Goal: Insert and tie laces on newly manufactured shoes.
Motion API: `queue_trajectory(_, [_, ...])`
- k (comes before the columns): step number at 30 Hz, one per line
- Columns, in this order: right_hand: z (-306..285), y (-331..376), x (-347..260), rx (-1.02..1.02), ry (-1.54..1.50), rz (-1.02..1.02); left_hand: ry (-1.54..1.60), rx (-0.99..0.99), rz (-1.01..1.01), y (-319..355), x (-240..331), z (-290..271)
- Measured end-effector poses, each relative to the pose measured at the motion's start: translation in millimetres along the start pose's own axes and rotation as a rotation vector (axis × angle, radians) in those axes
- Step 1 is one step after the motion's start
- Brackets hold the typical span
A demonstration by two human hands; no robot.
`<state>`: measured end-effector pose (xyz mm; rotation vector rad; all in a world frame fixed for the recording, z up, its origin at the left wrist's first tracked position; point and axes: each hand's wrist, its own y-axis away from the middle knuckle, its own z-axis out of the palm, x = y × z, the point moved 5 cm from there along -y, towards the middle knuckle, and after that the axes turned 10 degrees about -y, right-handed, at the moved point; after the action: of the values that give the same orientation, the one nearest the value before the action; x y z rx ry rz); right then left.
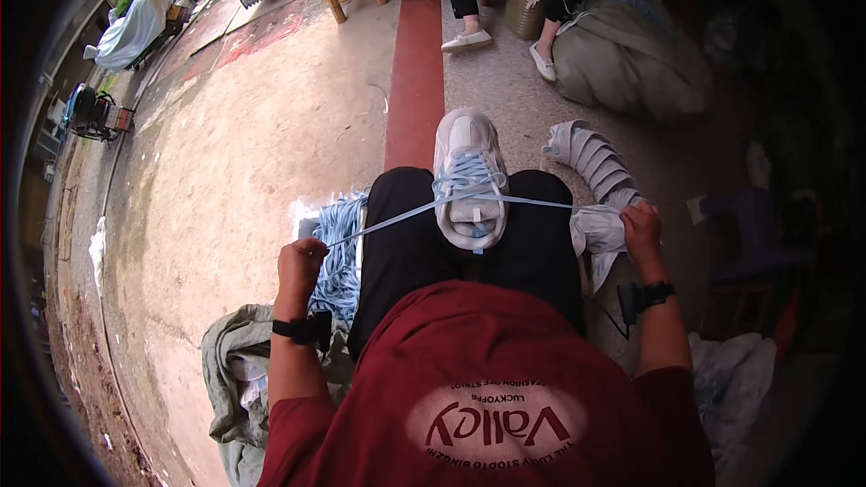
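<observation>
A white sneaker point(468, 137) rests between my knees, toe pointing away from me. Light blue shoelace point(397, 219) runs crisscross over its front and stretches out to both sides from the upper part of the lacing. At the left, beside the bundle of blue laces, my left hand point(302, 263) is closed on one end of the lace. My right hand point(641, 227) grips the other end, out past my right knee. Both lace halves look taut and nearly straight. The fingertips themselves are small and partly hidden.
A box of light blue laces point(340, 257) stands by my left thigh, with grey-green cloth point(236, 370) nearer me. A curved row of nested white shoe parts point(595, 160) lies right of my knee. Ahead, a seated person's shoe point(466, 41) and a large sack point(636, 59) are visible.
</observation>
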<state>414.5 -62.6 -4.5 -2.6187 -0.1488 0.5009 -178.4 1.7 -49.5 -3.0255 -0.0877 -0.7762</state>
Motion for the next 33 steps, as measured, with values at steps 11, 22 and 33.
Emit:
queue_trajectory(11, [66,-20,-61,-0.658,-1.169,0.766,1.002,-0.644,-0.177,6,83,40])
queue_trajectory(22, [118,-76,-128,-0.016,-1.101,0.312,0.863,-0.822,0.277,-22,248,83])
queue_trajectory(33, [138,-65,-130,-0.088,-1.566,0.672,0.953,-0.7,0.342,-29,238,94])
